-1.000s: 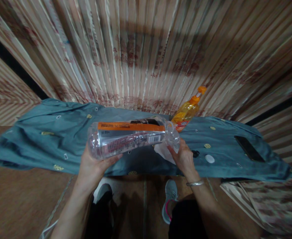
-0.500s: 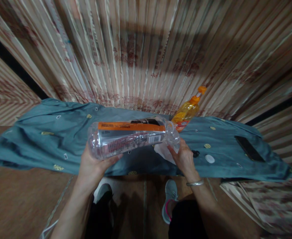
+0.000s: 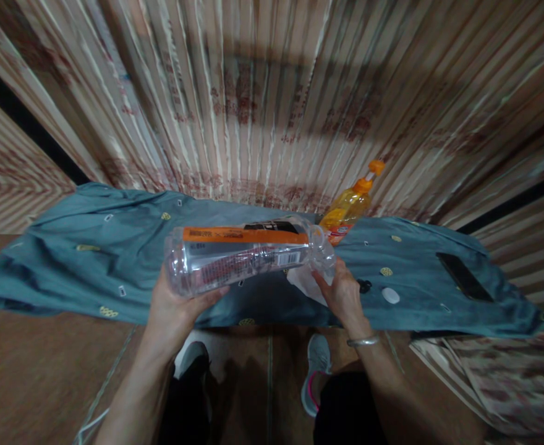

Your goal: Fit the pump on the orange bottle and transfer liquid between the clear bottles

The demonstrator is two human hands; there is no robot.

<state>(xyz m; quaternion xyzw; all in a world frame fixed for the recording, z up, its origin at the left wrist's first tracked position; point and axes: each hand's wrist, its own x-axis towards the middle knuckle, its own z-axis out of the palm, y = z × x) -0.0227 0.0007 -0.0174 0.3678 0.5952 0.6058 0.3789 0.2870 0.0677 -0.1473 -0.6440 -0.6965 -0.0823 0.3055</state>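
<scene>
Blue-green patterned cloth (image 3: 91,259) covers the bench against the ribbed wall (image 3: 272,93); above it you hold a large clear plastic bottle (image 3: 244,253) on its side, seemingly empty, orange-striped label up, neck to your right. Left hand (image 3: 172,306) cups the base, fingers curled under; right hand (image 3: 341,290) pinches a white wipe (image 3: 305,281) against the neck — cap state unreadable, so any residue could spill onto the cloth. Behind stands an orange-capped bottle (image 3: 348,210) of amber liquid, knockable by a swing; further right, black phone (image 3: 464,276), white disc (image 3: 391,295), small black piece (image 3: 365,285).
</scene>
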